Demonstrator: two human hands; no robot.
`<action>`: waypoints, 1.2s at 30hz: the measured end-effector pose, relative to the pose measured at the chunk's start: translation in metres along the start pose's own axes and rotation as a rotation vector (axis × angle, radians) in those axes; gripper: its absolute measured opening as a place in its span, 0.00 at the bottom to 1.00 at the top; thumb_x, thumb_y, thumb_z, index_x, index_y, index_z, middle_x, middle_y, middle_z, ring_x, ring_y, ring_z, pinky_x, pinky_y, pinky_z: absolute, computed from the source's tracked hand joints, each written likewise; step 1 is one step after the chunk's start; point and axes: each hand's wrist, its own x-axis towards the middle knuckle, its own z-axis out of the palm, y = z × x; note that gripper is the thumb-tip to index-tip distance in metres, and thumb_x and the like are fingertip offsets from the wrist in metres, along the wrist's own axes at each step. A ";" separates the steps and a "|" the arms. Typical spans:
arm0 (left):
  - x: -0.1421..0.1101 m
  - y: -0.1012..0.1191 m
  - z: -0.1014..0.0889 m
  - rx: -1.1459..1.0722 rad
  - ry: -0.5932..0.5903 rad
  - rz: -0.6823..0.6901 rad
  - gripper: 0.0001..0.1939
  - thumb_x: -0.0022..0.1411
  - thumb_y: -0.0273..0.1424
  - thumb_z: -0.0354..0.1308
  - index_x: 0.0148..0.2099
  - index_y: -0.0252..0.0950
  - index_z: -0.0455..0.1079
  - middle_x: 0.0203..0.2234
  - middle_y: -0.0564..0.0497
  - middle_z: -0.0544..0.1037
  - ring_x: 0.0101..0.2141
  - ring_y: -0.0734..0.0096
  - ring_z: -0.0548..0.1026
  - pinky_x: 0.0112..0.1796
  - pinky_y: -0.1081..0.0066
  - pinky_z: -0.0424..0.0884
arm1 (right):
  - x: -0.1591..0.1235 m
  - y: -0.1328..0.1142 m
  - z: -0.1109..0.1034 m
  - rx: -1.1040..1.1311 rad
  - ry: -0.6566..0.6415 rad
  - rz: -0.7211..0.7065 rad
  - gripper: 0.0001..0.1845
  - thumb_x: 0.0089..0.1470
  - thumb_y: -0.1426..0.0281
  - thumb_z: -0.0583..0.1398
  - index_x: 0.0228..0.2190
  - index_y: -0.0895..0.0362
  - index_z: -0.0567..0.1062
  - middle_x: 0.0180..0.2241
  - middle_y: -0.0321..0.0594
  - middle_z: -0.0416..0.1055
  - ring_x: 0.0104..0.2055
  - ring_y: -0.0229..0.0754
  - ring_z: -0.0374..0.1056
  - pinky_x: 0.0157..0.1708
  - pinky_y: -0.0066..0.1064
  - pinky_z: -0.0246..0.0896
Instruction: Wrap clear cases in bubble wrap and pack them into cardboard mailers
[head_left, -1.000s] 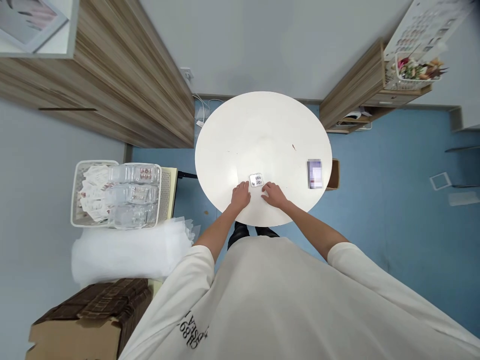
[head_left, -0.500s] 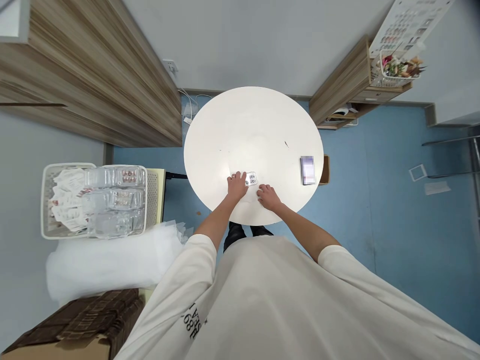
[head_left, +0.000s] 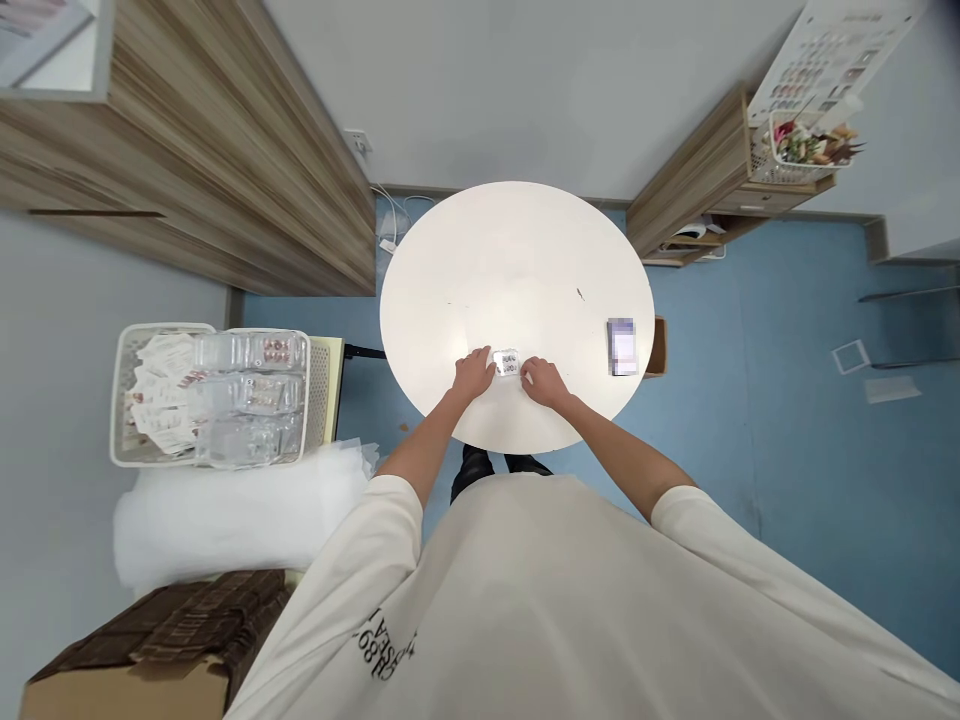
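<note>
A small clear plastic packet with dark printing (head_left: 506, 363) lies on the white round table (head_left: 480, 260), close to its near edge. My left hand (head_left: 474, 375) presses against the packet's left side. My right hand (head_left: 544, 383) has its fingertips at the packet's right side, so the two hands hold it between them. Farther right on the table lies a flat card or package (head_left: 622, 347), white and purple and too blurred to read.
To the left stand a white basket of paper slips (head_left: 150, 395) and clear plastic trays (head_left: 247, 395), with white wrap (head_left: 225, 525) and a cardboard box (head_left: 150, 650) nearer me. A wood cabinet (head_left: 187, 170) stands behind, and a shelf with a flower basket (head_left: 802, 150) at right.
My right hand has moved up to the packet's right side. The packet now sits between both hands, and my left hand is at its left edge instead of over it.
</note>
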 end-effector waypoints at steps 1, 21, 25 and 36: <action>-0.001 -0.003 -0.003 -0.032 0.000 -0.022 0.27 0.75 0.39 0.39 0.71 0.38 0.54 0.65 0.41 0.66 0.61 0.56 0.67 0.60 0.56 0.62 | 0.007 0.001 -0.003 0.033 -0.003 0.029 0.08 0.63 0.70 0.55 0.42 0.54 0.73 0.49 0.47 0.71 0.49 0.50 0.66 0.50 0.41 0.59; -0.023 0.017 0.031 0.274 0.084 0.358 0.30 0.63 0.20 0.46 0.68 0.33 0.59 0.68 0.38 0.60 0.68 0.53 0.57 0.65 0.50 0.52 | 0.071 0.011 -0.012 0.095 -0.080 0.221 0.04 0.60 0.69 0.59 0.36 0.54 0.75 0.41 0.43 0.76 0.39 0.46 0.69 0.43 0.37 0.60; -0.011 0.012 0.041 0.256 0.107 0.314 0.29 0.64 0.21 0.48 0.67 0.33 0.59 0.70 0.36 0.58 0.67 0.51 0.59 0.64 0.51 0.55 | 0.053 0.007 -0.018 0.111 0.102 0.166 0.12 0.65 0.65 0.55 0.47 0.55 0.72 0.49 0.47 0.73 0.48 0.50 0.67 0.49 0.41 0.59; -0.004 0.013 0.039 0.230 0.141 0.255 0.27 0.65 0.22 0.47 0.65 0.38 0.59 0.69 0.40 0.60 0.66 0.50 0.61 0.61 0.50 0.58 | 0.013 0.005 0.006 -0.187 0.018 -0.255 0.24 0.62 0.76 0.52 0.59 0.58 0.70 0.62 0.50 0.65 0.62 0.54 0.57 0.59 0.45 0.51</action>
